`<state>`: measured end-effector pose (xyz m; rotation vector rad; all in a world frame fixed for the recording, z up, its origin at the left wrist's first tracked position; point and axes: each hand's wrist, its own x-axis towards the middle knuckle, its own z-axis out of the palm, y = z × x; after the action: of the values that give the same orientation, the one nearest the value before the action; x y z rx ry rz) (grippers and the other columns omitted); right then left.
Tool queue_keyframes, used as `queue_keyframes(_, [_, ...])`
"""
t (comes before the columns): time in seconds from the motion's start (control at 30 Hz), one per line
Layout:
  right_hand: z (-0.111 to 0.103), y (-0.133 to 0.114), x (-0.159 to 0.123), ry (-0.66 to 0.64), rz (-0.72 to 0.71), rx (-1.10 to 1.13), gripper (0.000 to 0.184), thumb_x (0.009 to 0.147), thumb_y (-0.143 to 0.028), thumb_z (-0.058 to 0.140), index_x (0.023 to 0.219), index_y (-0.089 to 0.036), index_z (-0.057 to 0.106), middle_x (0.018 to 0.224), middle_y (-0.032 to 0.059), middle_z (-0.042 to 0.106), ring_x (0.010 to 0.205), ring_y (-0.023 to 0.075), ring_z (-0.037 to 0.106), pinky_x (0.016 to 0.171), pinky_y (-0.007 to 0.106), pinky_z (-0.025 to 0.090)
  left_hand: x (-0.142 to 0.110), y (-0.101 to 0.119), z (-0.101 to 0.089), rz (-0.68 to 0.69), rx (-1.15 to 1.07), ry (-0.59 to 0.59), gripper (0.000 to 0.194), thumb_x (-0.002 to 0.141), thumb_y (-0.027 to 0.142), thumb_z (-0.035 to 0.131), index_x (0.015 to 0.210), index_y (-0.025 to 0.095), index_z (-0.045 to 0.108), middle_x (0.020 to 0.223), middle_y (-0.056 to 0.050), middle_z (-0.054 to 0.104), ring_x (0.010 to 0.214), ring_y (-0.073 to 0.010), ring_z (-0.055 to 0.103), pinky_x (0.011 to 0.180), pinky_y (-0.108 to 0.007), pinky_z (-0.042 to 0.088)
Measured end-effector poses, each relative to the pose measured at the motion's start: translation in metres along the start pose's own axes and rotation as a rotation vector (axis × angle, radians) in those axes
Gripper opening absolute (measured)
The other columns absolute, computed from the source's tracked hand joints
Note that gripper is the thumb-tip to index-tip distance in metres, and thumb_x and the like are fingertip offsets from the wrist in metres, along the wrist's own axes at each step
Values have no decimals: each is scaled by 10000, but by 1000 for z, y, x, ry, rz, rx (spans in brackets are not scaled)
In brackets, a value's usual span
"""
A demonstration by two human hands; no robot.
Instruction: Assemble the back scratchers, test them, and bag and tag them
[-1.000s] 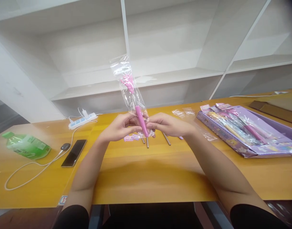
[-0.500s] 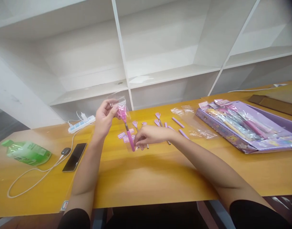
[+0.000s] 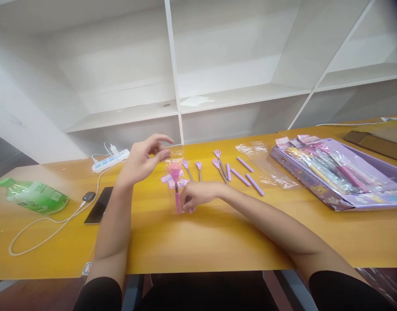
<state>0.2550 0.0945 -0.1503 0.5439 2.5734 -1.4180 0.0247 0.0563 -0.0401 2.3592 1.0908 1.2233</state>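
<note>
My right hand (image 3: 192, 199) rests on the yellow table (image 3: 218, 242), closed round the lower handle of a pink hand-shaped back scratcher (image 3: 176, 183) that stands nearly upright, claw end up. Just above and left of the scratcher's head, my left hand (image 3: 142, 159) is lifted off the table. It pinches an empty clear plastic sleeve (image 3: 171, 152) between thumb and fingers. Small pink labels (image 3: 168, 179) lie beside the scratcher.
Several small purple scratchers (image 3: 218, 162) and loose purple handles (image 3: 247, 172) lie behind my right hand, with clear bags (image 3: 252, 149). A purple box (image 3: 334, 177) of wrapped items sits at right. At left are a phone (image 3: 99, 205), power strip (image 3: 110, 162), white cable and green pouch (image 3: 36, 199).
The sleeve came off the pink scratcher: my left hand drew it up and away. My right hand lowered the bare scratcher to the table.
</note>
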Motion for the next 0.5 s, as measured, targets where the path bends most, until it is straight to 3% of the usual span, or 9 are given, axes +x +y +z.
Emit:
queue_keyframes(0.13, [5, 1, 5, -16, 41, -63, 299, 984, -194, 678, 1211, -108, 852, 951, 70, 850, 824, 165, 800, 800, 246, 583, -1, 15, 1, 52, 164, -61, 118, 1068, 300, 692, 1108, 216, 766, 853, 1, 799, 776, -145, 794, 752, -252, 620])
queue_keyframes(0.3, [14, 0, 11, -21, 81, -153, 280, 976, -187, 665, 1152, -126, 875, 925, 60, 845, 824, 172, 785, 757, 241, 548, 0, 21, 5, 60, 322, -74, 333, 1141, 324, 560, 881, 199, 728, 693, 30, 779, 649, -109, 743, 683, -215, 546])
queue_keyframes(0.4, [15, 3, 14, -19, 94, -209, 275, 926, -150, 718, 1148, -162, 880, 963, 38, 849, 836, 165, 777, 747, 228, 531, 0, 22, 5, 63, 366, -140, 341, 1130, 307, 572, 840, 200, 716, 705, 40, 784, 627, -93, 709, 658, -200, 511])
queue_keyframes(0.5, [4, 11, 11, 74, 118, -302, 272, 854, -122, 799, 1106, -192, 874, 1024, 24, 843, 902, 174, 761, 769, 222, 514, -1, 26, 4, 56, 365, -148, 400, 1135, 329, 566, 786, 198, 712, 717, 35, 789, 607, -85, 674, 648, -204, 497])
